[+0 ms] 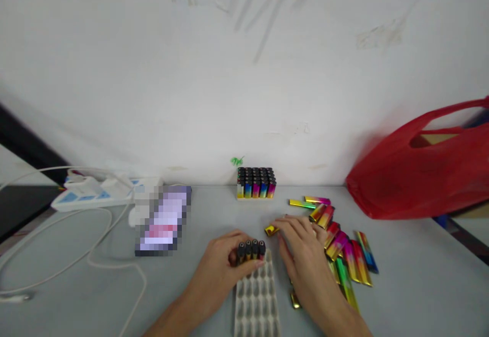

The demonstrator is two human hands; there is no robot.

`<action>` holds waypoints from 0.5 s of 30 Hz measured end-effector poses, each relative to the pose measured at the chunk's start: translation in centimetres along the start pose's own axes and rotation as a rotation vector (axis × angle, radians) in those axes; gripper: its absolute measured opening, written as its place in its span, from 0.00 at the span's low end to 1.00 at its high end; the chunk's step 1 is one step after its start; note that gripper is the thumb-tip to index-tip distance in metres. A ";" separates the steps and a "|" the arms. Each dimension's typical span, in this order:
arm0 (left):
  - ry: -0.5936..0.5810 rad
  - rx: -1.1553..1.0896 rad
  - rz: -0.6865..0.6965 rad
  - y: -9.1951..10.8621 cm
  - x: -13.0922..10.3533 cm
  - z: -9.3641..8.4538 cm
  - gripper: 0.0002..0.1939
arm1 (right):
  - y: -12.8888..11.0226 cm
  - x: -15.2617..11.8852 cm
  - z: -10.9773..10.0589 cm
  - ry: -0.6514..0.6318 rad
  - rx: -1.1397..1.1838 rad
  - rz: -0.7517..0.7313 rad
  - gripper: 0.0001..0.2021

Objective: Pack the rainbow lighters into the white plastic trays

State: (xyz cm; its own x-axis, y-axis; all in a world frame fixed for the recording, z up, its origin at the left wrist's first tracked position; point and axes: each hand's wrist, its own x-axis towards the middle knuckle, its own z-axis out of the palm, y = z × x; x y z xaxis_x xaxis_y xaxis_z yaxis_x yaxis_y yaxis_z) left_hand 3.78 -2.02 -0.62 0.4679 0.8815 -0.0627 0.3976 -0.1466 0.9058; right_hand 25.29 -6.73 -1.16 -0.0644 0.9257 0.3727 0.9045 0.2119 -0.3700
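Observation:
My left hand is closed around a row of several lighters with black tops, its thumb lying across their front. They stand upright at the far end of a pale moulded tray with rows of hollows. My right hand is to the right of the tray, fingers bent down around a lighter with a gold end that sticks out past the fingertips; its grip is partly hidden. Shiny multicoloured lighters lie in a loose pile beside and partly under the right hand. Another gold end shows near the right wrist.
A block of upright lighters stands at the wall. A phone with a blurred screen lies left, by a white power strip and a looping white cable. A red bag sits at the back right.

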 end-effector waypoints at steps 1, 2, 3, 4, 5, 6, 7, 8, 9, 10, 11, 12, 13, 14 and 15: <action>0.000 0.007 -0.001 0.0 0.0 0.0 0.10 | 0.0 0.0 0.1 0.001 -0.013 -0.001 0.21; 0.000 0.013 -0.001 0.1 0.0 0.0 0.10 | 0.1 0.0 0.3 -0.002 -0.033 -0.003 0.22; 0.001 0.018 -0.002 0.1 0.0 0.0 0.10 | 0.2 -0.1 0.5 -0.012 -0.054 -0.005 0.24; 0.002 0.019 -0.002 0.1 0.0 -0.1 0.10 | 0.3 -0.1 0.7 -0.030 -0.072 -0.008 0.25; 0.005 0.018 0.000 0.1 -0.1 -0.1 0.10 | 0.4 -0.1 0.8 -0.053 -0.083 -0.008 0.26; 0.008 0.016 0.003 0.1 -0.1 -0.1 0.10 | 0.5 -0.2 0.9 -0.075 -0.088 -0.006 0.26; 0.009 0.013 0.004 0.0 -0.1 -0.1 0.10 | 0.5 -0.2 0.9 -0.093 -0.087 -0.001 0.25; 0.009 0.011 0.006 0.0 -0.1 0.0 0.10 | 0.4 -0.2 0.9 -0.107 -0.084 0.007 0.24; 0.007 0.012 0.006 0.0 0.0 0.0 0.10 | 0.3 -0.2 0.7 -0.115 -0.079 0.013 0.24; 0.006 0.014 0.006 0.0 0.0 0.0 0.10 | 0.1 -0.2 0.5 -0.117 -0.070 0.018 0.24; 0.004 0.015 0.002 0.0 0.0 0.0 0.10 | -0.1 -0.2 0.3 -0.112 -0.058 0.024 0.24; 0.003 0.013 -0.001 0.0 0.0 0.0 0.10 | -0.2 -0.2 0.1 -0.101 -0.043 0.029 0.24; 0.001 0.009 -0.002 0.1 0.0 0.0 0.10 | -0.4 -0.2 0.0 -0.088 -0.026 0.033 0.22; 0.001 0.005 -0.003 0.1 0.0 0.0 0.10 | -0.5 -0.2 -0.1 -0.075 -0.009 0.037 0.19; 0.000 0.004 -0.004 0.2 -0.1 0.0 0.10 | -0.5 -0.3 -0.1 -0.066 0.007 0.038 0.16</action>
State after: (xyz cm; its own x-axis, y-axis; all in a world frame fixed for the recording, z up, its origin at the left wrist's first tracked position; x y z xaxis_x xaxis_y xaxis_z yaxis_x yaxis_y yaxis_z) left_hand 3.79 -2.08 -0.47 0.4668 0.8819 -0.0662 0.4025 -0.1451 0.9039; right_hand 24.89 -7.13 -0.95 -0.0578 0.9516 0.3017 0.9041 0.1781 -0.3885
